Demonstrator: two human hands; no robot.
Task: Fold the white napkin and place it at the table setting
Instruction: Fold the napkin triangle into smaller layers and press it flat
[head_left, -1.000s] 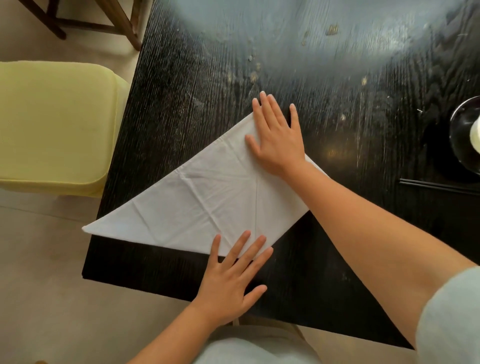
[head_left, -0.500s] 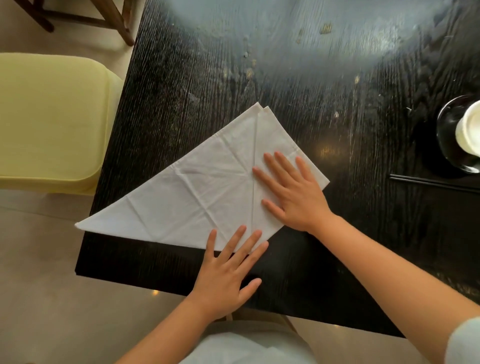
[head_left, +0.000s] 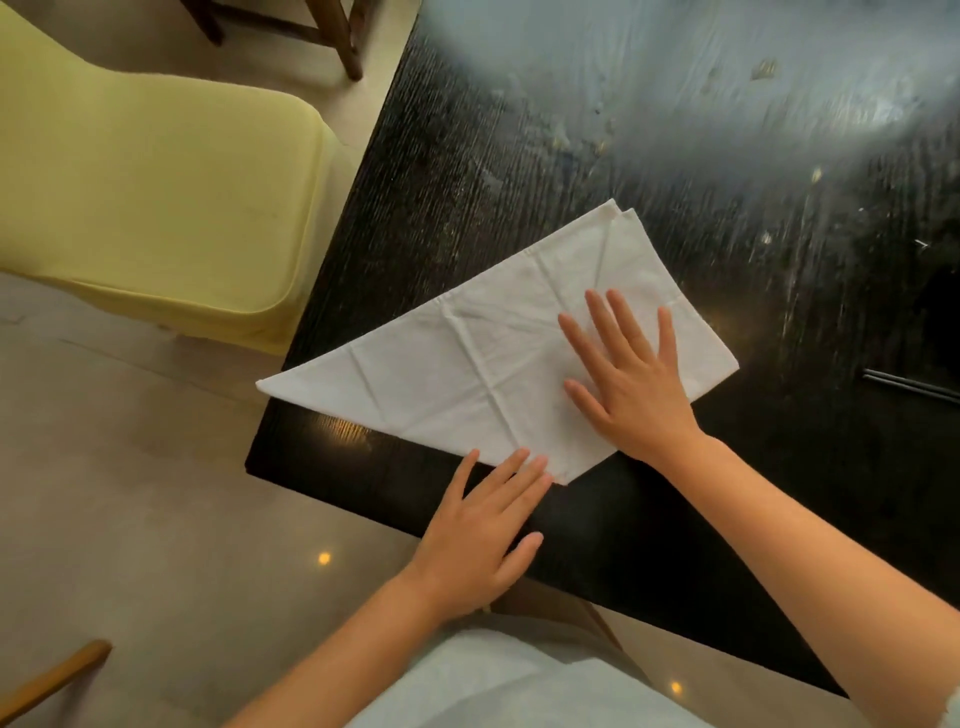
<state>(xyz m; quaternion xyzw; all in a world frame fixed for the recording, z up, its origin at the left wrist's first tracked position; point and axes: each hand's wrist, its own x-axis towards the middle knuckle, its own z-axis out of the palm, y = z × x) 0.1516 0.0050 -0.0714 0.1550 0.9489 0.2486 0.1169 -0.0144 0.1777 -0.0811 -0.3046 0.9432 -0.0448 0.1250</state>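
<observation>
White creased napkin (head_left: 467, 374) on black wood-grained table (head_left: 467, 156); pale yellow chair cover (head_left: 145, 197); beige floor (head_left: 130, 493).

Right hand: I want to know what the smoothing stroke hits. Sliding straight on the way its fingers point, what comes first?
The right hand stays on the folded white cloth napkin, then probably crosses its far edge onto the bare black wooden table.
</observation>
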